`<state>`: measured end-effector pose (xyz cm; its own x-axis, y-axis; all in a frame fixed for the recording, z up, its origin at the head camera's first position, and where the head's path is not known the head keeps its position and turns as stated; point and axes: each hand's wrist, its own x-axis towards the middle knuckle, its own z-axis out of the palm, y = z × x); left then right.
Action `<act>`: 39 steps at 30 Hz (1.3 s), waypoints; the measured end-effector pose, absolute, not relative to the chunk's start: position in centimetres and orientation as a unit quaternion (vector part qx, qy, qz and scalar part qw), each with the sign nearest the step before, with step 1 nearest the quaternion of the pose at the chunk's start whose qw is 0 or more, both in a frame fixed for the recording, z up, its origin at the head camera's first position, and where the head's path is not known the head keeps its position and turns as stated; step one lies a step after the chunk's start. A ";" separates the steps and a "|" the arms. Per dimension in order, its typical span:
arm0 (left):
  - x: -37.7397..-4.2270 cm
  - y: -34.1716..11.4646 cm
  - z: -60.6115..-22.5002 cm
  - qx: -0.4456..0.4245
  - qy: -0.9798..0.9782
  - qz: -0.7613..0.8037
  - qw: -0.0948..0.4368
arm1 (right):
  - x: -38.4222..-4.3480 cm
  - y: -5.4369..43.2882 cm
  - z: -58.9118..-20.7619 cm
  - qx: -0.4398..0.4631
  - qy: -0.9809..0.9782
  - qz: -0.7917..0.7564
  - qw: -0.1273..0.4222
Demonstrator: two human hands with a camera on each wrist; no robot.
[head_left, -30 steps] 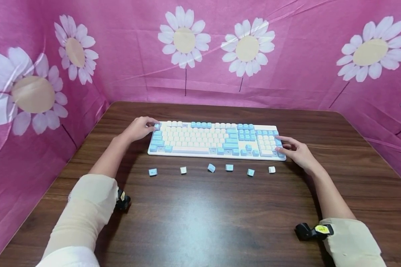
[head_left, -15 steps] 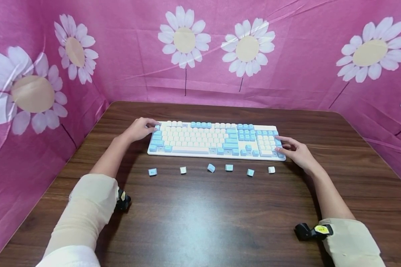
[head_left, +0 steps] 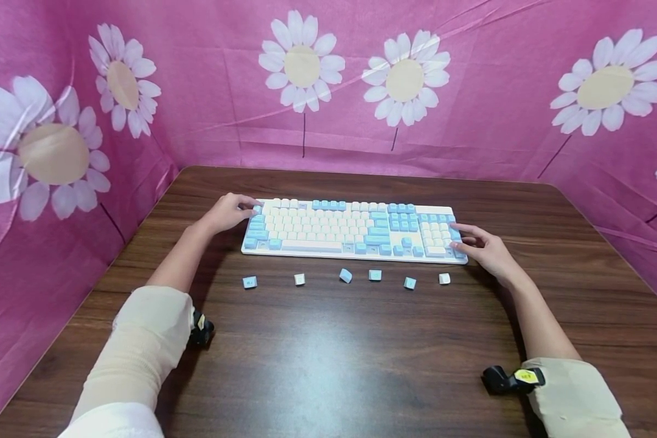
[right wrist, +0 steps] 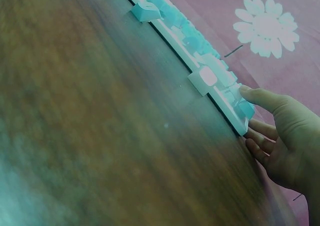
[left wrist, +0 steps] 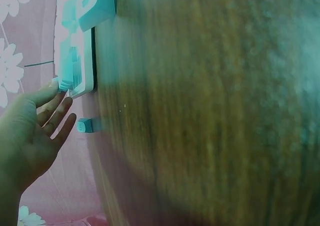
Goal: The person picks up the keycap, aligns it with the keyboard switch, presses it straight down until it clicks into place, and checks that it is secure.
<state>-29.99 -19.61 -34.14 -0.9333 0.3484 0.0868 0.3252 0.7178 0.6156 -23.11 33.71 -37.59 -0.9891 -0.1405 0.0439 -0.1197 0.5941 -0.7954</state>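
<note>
A white and light-blue keyboard (head_left: pixel 320 246) lies across the table. My left hand (head_left: pixel 227 213) holds its back left corner, with thumb and fingers at the edge. My right hand (head_left: pixel 490 255) grips the right end; in the right wrist view its thumb (right wrist: pixel 260 96) rests on top and the other fingers are at the side, their tips partly hidden. Several loose keycaps lie in a row before the keyboard, among them a blue keycap (head_left: pixel 249 282) at the left, a tilted blue keycap (head_left: pixel 345 275) in the middle and a white keycap (head_left: pixel 444 278) at the right.
Everything stands on a dark brown wooden table (head_left: pixel 306 340). A pink cloth (head_left: pixel 208 79) with large daisies hangs behind and at the sides. A small blue keycap (left wrist: pixel 84 125) shows beside the fingers in the left wrist view. Black cameras (head_left: pixel 201 328) sit on both sleeves.
The left fingers have shifted very slightly at the keyboard's back left corner. The right hand, keyboard and loose keycaps look the same.
</note>
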 end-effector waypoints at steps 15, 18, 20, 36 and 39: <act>-29.9 -19.4 -34.0 0.176 0.924 0.338 0.023 | -23.0 33.7 -37.5 -0.075 0.892 -0.445 0.017; -29.9 -19.4 -34.1 0.177 0.924 0.339 0.022 | -23.0 33.7 -37.4 -0.074 0.893 -0.443 0.017; -29.9 -19.4 -34.2 0.172 0.923 0.345 0.023 | -23.0 33.7 -37.4 -0.074 0.894 -0.442 0.016; -29.2 -19.3 -34.7 0.111 0.900 0.418 0.049 | -23.1 33.8 -37.7 -0.071 0.894 -0.442 0.011; -29.2 -19.4 -34.9 0.114 0.899 0.420 0.041 | -23.2 33.7 -37.7 -0.071 0.894 -0.442 0.009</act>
<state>-29.18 -19.38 -34.86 -0.9707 0.2393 0.0228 0.1711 0.6214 0.7645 -23.18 33.75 -37.66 -0.9898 -0.1347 0.0458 -0.1182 0.5994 -0.7917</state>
